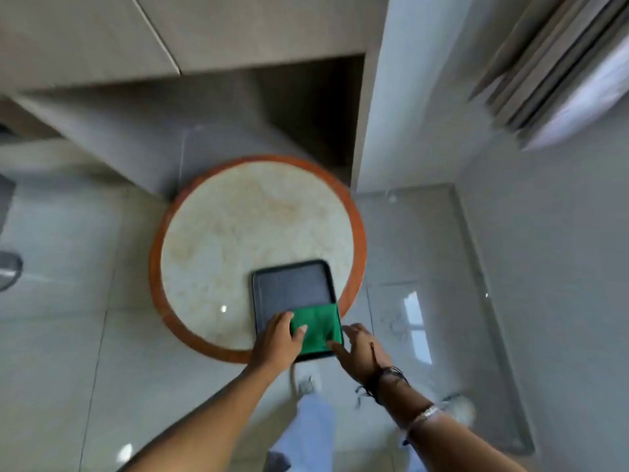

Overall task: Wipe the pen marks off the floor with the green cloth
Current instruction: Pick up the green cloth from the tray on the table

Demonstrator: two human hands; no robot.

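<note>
A folded green cloth [319, 327] lies in the near end of a dark rectangular tray [292, 284] on a round stone-topped table [238, 240] with an orange rim. My left hand [277, 338] rests on the cloth's left edge, fingers curled over it. My right hand [360, 345] is at the cloth's right near corner, fingers spread and touching the edge. Faint scribbled pen marks [394, 325] show on the glossy floor tile right of the table.
Pale cabinets [102, 46] and a dark recess [306, 107] stand behind the table. A white wall panel [408, 97] rises on the right. My legs and white shoes [308, 379] are below the tray. A grey object [8, 267] sits at the far left.
</note>
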